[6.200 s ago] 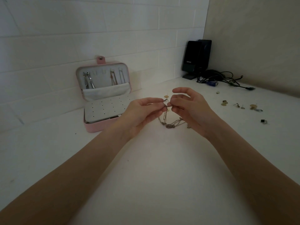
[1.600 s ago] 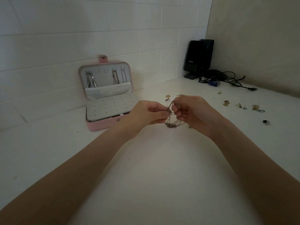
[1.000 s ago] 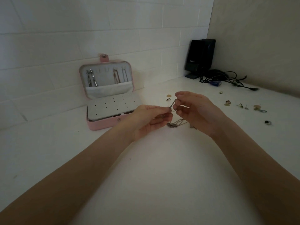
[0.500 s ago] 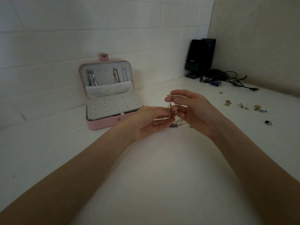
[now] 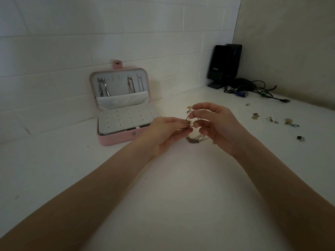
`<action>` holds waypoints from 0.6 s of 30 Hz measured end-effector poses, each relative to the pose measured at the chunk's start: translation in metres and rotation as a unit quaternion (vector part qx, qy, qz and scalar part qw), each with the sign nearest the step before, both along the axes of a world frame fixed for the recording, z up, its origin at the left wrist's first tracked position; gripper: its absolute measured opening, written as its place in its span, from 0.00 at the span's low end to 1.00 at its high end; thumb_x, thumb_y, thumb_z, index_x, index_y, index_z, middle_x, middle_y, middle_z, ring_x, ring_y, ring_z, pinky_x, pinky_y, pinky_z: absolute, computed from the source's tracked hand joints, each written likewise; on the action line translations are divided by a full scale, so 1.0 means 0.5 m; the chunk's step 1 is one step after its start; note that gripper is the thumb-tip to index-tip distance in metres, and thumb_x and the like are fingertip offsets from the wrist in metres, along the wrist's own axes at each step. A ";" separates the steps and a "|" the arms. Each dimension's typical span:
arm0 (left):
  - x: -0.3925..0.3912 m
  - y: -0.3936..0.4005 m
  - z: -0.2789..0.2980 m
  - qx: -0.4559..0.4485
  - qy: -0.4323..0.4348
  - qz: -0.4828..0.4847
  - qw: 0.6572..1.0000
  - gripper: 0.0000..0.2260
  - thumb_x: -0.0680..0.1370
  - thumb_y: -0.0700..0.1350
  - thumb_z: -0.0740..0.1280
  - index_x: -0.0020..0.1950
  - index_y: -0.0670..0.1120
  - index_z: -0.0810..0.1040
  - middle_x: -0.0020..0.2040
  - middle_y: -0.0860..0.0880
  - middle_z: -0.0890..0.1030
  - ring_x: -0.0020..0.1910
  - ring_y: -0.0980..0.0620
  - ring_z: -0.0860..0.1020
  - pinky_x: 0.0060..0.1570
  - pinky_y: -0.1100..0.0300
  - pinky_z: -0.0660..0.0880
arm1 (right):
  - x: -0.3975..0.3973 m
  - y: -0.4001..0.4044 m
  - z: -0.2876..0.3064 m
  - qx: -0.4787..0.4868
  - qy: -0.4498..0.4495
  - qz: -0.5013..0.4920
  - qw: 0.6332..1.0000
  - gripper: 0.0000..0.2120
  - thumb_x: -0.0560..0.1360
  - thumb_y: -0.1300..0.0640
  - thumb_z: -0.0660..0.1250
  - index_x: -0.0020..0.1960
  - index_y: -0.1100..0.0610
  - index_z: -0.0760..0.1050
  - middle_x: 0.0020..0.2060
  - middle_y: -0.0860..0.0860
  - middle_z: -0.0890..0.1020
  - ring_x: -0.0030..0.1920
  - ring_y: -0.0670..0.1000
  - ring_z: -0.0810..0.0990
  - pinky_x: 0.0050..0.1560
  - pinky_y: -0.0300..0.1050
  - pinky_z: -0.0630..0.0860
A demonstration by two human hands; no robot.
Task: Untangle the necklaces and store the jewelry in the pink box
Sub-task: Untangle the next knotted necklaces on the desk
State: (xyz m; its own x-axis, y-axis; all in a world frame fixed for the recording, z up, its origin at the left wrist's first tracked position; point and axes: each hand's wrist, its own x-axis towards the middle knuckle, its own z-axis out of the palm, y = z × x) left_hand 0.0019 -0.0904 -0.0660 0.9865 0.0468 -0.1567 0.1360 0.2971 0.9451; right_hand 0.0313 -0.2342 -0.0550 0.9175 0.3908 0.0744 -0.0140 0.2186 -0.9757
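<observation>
A tangle of thin necklace chains (image 5: 196,138) hangs between my hands just above the white counter, its knotted bunch near the surface. My left hand (image 5: 168,133) pinches the chains at its fingertips. My right hand (image 5: 217,124) pinches strands facing it, with the index finger raised. The pink jewelry box (image 5: 116,139) stands open to the left against the wall. Several chains hang in its lid, and a white perforated panel lies over its base.
Small earrings and rings (image 5: 275,121) are scattered on the counter at the right. Two small earrings (image 5: 189,108) lie just behind my hands. A black speaker (image 5: 223,65) with a tangle of cables (image 5: 253,89) stands in the back corner.
Both hands keep working the tangle in nearly the same spot. Over the last second my right fingers have shifted their hold on the strands and my left has stayed pinched.
</observation>
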 end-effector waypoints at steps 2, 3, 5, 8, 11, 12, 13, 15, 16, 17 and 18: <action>0.000 -0.001 0.002 0.010 -0.021 0.018 1.000 0.02 0.74 0.33 0.67 0.42 0.36 0.79 0.39 0.43 0.82 0.38 0.53 0.82 0.45 0.65 0.79 | 0.000 -0.001 0.000 0.013 0.011 -0.011 1.000 0.06 0.74 0.67 0.65 0.48 0.59 0.76 0.34 0.52 0.82 0.31 0.47 0.78 0.27 0.35 0.70; 0.000 -0.002 0.003 0.009 -0.030 0.028 0.999 0.02 0.75 0.33 0.66 0.42 0.36 0.78 0.40 0.43 0.82 0.38 0.53 0.82 0.46 0.65 0.79 | 0.000 -0.001 0.000 0.016 0.014 -0.011 1.000 0.06 0.74 0.67 0.65 0.48 0.59 0.76 0.34 0.52 0.82 0.32 0.48 0.79 0.27 0.35 0.71; 0.000 -0.001 0.006 -0.019 -0.040 0.049 0.998 0.02 0.75 0.33 0.66 0.43 0.36 0.78 0.40 0.43 0.82 0.40 0.52 0.81 0.47 0.64 0.79 | -0.002 0.001 0.000 0.015 0.020 -0.005 1.000 0.06 0.74 0.67 0.65 0.49 0.60 0.75 0.34 0.52 0.82 0.33 0.48 0.80 0.27 0.35 0.72; -0.001 0.002 0.011 -0.053 -0.036 0.041 0.997 0.03 0.75 0.35 0.66 0.43 0.39 0.78 0.38 0.44 0.81 0.40 0.51 0.80 0.46 0.63 0.80 | -0.005 0.007 -0.004 -0.002 0.026 0.014 1.000 0.05 0.74 0.65 0.66 0.50 0.60 0.76 0.34 0.52 0.81 0.33 0.48 0.81 0.26 0.35 0.72; -0.004 -0.002 0.011 -0.017 -0.037 0.020 0.999 0.04 0.76 0.35 0.66 0.42 0.41 0.78 0.36 0.47 0.80 0.36 0.53 0.79 0.38 0.65 0.79 | -0.006 0.011 -0.011 -0.028 0.031 0.023 0.999 0.06 0.73 0.64 0.67 0.50 0.63 0.77 0.35 0.53 0.81 0.31 0.48 0.80 0.25 0.35 0.72; -0.006 -0.004 0.011 -0.006 -0.038 0.016 0.999 0.04 0.76 0.35 0.66 0.41 0.42 0.78 0.35 0.47 0.79 0.34 0.54 0.78 0.37 0.66 0.79 | -0.006 0.011 -0.012 -0.036 0.032 0.017 0.999 0.05 0.73 0.64 0.67 0.49 0.64 0.77 0.35 0.54 0.80 0.31 0.47 0.80 0.24 0.35 0.72; -0.006 -0.004 0.011 0.002 -0.039 0.011 0.999 0.04 0.76 0.35 0.66 0.41 0.41 0.78 0.34 0.48 0.79 0.33 0.54 0.78 0.37 0.66 0.79 | -0.005 0.011 -0.012 -0.043 0.033 0.009 0.998 0.04 0.73 0.65 0.68 0.48 0.64 0.77 0.35 0.54 0.79 0.30 0.48 0.80 0.24 0.35 0.72; -0.005 -0.002 0.013 0.003 -0.036 -0.004 0.999 0.04 0.76 0.35 0.65 0.43 0.40 0.78 0.34 0.48 0.79 0.33 0.55 0.78 0.39 0.65 0.79 | -0.005 0.009 -0.012 -0.044 0.036 -0.010 0.998 0.02 0.73 0.65 0.67 0.45 0.64 0.77 0.34 0.55 0.78 0.30 0.48 0.80 0.24 0.34 0.72; -0.005 0.000 0.014 -0.002 -0.030 -0.013 0.999 0.04 0.76 0.34 0.65 0.43 0.40 0.78 0.34 0.47 0.79 0.33 0.54 0.78 0.41 0.64 0.80 | -0.005 0.008 -0.011 -0.039 0.038 -0.021 0.998 0.01 0.73 0.65 0.67 0.44 0.64 0.77 0.34 0.55 0.78 0.29 0.48 0.79 0.24 0.34 0.72; -0.005 0.001 0.015 -0.010 -0.022 -0.021 0.999 0.04 0.75 0.33 0.65 0.43 0.39 0.78 0.35 0.47 0.79 0.34 0.54 0.79 0.42 0.64 0.80 | -0.004 0.006 -0.010 -0.033 0.039 -0.032 0.998 0.01 0.73 0.65 0.67 0.44 0.64 0.77 0.34 0.55 0.77 0.29 0.48 0.79 0.24 0.34 0.72; -0.005 0.002 0.015 -0.018 -0.013 -0.028 0.999 0.04 0.75 0.32 0.65 0.43 0.39 0.79 0.35 0.46 0.80 0.35 0.53 0.79 0.43 0.64 0.80 | -0.003 0.004 -0.010 -0.025 0.041 -0.043 0.998 0.01 0.74 0.65 0.67 0.43 0.63 0.77 0.34 0.55 0.77 0.30 0.48 0.79 0.25 0.34 0.72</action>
